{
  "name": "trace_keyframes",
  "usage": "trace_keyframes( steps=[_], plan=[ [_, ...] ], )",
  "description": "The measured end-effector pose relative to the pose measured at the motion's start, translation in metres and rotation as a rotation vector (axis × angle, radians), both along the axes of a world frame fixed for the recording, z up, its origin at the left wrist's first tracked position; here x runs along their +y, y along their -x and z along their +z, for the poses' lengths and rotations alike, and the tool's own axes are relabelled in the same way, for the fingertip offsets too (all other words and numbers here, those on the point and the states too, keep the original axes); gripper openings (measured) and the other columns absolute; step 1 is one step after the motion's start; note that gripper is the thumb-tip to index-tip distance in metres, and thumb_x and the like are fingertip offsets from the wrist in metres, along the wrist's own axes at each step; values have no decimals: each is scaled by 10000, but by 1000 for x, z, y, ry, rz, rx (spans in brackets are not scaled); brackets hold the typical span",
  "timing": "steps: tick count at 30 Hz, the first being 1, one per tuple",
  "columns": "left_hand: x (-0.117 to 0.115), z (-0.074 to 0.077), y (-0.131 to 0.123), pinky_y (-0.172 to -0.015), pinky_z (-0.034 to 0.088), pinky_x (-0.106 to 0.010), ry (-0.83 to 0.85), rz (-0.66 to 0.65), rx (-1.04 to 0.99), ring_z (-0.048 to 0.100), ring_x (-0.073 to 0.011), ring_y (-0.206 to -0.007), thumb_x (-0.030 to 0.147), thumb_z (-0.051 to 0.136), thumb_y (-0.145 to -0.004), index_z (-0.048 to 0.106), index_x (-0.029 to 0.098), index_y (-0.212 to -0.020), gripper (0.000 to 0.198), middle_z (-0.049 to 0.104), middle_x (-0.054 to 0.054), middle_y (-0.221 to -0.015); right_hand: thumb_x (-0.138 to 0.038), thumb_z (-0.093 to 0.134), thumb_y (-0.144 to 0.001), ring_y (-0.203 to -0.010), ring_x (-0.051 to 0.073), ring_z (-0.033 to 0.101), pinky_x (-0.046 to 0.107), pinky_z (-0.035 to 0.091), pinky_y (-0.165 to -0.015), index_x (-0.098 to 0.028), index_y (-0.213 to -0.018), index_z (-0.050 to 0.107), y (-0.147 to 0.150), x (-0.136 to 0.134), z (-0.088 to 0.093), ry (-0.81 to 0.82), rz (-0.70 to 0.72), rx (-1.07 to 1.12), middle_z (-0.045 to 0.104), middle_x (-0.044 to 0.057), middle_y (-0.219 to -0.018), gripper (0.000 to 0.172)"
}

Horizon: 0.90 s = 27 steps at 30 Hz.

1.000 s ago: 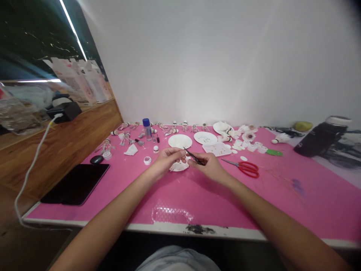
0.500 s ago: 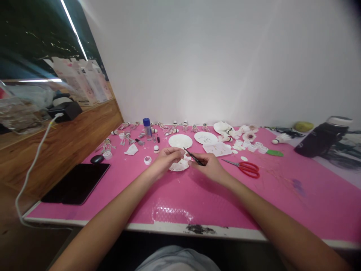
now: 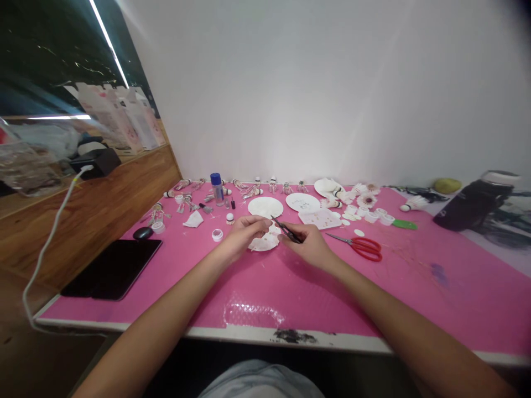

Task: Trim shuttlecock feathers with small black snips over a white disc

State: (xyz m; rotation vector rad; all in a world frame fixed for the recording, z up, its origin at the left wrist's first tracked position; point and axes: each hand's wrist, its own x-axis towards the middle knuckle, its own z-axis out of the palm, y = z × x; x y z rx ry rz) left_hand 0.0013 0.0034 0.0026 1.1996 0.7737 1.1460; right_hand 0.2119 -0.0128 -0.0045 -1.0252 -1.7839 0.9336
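Note:
Over a white plate [image 3: 265, 243] at the table's middle, my left hand [image 3: 244, 235] has its thumb and fingers pinched together. Whatever sits in that pinch is too small to make out. A pair of black tweezers [image 3: 290, 233] is in my right hand [image 3: 309, 243], slanting up and left. Their tips come close to my left fingertips, and the two prongs look slightly apart. Small pale bits lie on the plate, which both hands partly cover. Just behind it is another white plate [image 3: 265, 207].
Red-handled scissors [image 3: 365, 249] lie right of my right hand. Several shuttlecocks [image 3: 366, 200] and small white tubs [image 3: 387, 220] are spread toward the back. A blue-capped bottle [image 3: 216, 189] stands back left. A black tablet [image 3: 112, 270] lies at left; a dark bottle [image 3: 475, 202] is far right.
The tweezers' prongs look more spread than before. Both hands stay in nearly the same place.

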Motion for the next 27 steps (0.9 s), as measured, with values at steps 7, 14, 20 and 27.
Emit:
trace_keyframes(
  steps=[7, 14, 20, 27],
  plan=[
    [0, -1, 0, -643, 344, -279, 5, 41, 5, 452, -108, -628, 392, 857, -719, 776, 163, -744, 244, 611, -6, -678, -378, 720, -869, -933, 286, 734, 389, 566, -850, -147, -1282, 765, 1, 0, -2, -24, -13, 12, 803, 60, -1083, 476],
    [1, -2, 1, -638, 350, -270, -7, 29, -8, 452, -101, -623, 384, 874, -720, 793, 161, -765, 242, 601, -4, -669, -355, 698, -888, -935, 274, 734, 378, 573, -855, -169, -1292, 764, 1, -1, -5, -71, -45, -13, 799, 51, -1073, 449],
    [0, 0, 0, -648, 364, -280, -15, 34, -5, 457, -106, -617, 397, 864, -720, 776, 158, -715, 255, 609, -10, -663, -354, 700, -879, -927, 272, 733, 369, 574, -840, -166, -1284, 766, 1, -2, -3, -76, -56, -21, 799, 46, -1045, 452],
    [2, -1, 0, -647, 358, -272, -15, 36, -2, 452, -103, -621, 390, 862, -729, 781, 163, -722, 240, 613, -4, -666, -339, 694, -888, -957, 273, 733, 368, 568, -859, -175, -1287, 765, 2, -3, -3, -70, -50, -17, 798, 48, -1072, 437]
  ],
)
